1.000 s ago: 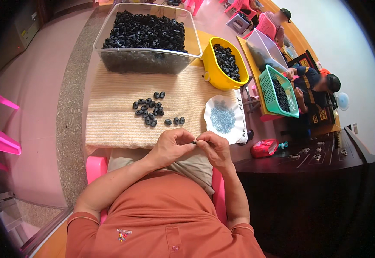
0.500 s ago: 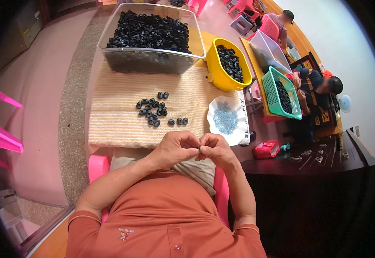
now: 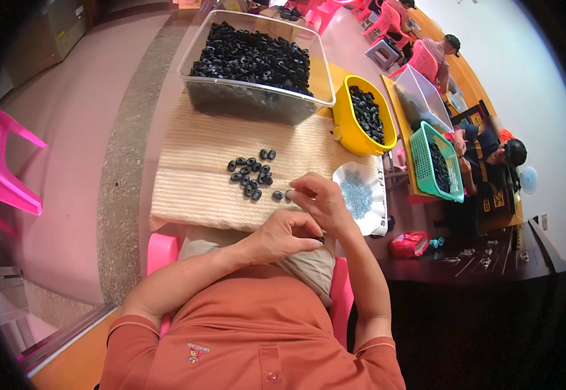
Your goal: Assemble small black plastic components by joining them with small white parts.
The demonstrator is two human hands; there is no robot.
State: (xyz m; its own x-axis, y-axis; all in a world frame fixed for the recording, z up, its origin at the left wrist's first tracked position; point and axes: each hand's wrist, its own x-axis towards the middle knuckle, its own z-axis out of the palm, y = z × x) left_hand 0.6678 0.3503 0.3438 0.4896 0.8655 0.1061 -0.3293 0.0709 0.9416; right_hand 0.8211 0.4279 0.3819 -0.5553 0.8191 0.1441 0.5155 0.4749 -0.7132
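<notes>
My left hand [image 3: 286, 235] is closed over my lap, with a small dark plastic part [image 3: 321, 239] pinched between thumb and fingers. Beyond it, my right hand [image 3: 324, 203] stretches over the towel, its thumb and fingertips closed around a small black oval plastic part [image 3: 289, 194]. The fingers partly hide this part. Just left of them lies another black part [image 3: 277, 194]. Several similar oval parts with holes form a loose cluster [image 3: 249, 174] on the striped towel [image 3: 198, 162]. Right of my right hand, a white plate [image 3: 375, 211] holds many tiny bluish clear pieces [image 3: 357, 195].
A big clear bin [image 3: 250, 101] full of black parts stands at the table's far side, beside a yellow tub [image 3: 345, 127] of similar parts. To the right, a co-worker [image 3: 491, 149] sits by a green basket [image 3: 419, 156]. A pink stool [image 3: 7, 169] stands left.
My hands, together before, have parted. The right has moved forward to the parts on the towel; the left stays near my lap with its part. The whole view has shifted slightly.
</notes>
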